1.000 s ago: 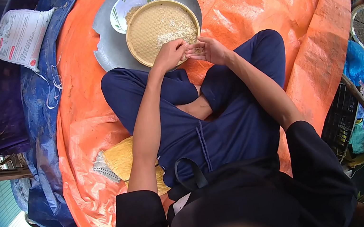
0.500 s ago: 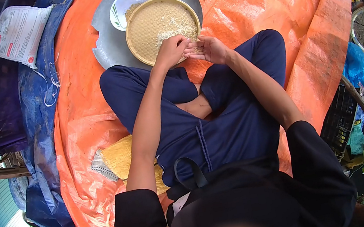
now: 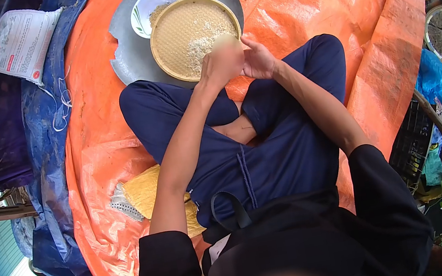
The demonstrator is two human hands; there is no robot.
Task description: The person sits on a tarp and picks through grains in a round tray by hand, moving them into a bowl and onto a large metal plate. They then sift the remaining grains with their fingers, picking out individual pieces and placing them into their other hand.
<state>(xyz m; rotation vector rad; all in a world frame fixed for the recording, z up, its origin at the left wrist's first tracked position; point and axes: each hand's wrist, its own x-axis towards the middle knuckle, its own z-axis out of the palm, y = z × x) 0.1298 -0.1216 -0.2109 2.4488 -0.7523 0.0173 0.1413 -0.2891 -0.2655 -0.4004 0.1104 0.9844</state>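
Note:
A round woven bamboo tray (image 3: 175,37) with a raised rim rests partly on a grey metal sheet. Pale grains (image 3: 200,48) are scattered over its lower right part. My left hand (image 3: 223,61) is at the tray's near right edge, its fingers blurred, so their closure cannot be made out. Touching or overlapping it, my right hand (image 3: 259,60) is turned palm up, thumb stretched toward the tray's rim. Its other fingers are partly hidden behind my left hand; whether grains lie in the palm is not visible. A white bowl with a leaf pattern (image 3: 140,17) holds brownish grain behind the tray.
The round grey metal sheet (image 3: 126,60) has a broken left edge and lies on an orange tarp (image 3: 292,3). A white printed sack (image 3: 21,45) is at upper left on a blue tarp. Yellow folded material (image 3: 145,191) lies beside my left thigh; a black crate (image 3: 412,147) stands at right.
My left hand has shifted slightly right and down and turned over the right hand's fingers, blurring. The right hand stays nearly in place, fewer of its fingers showing. Tray and bowl stay put.

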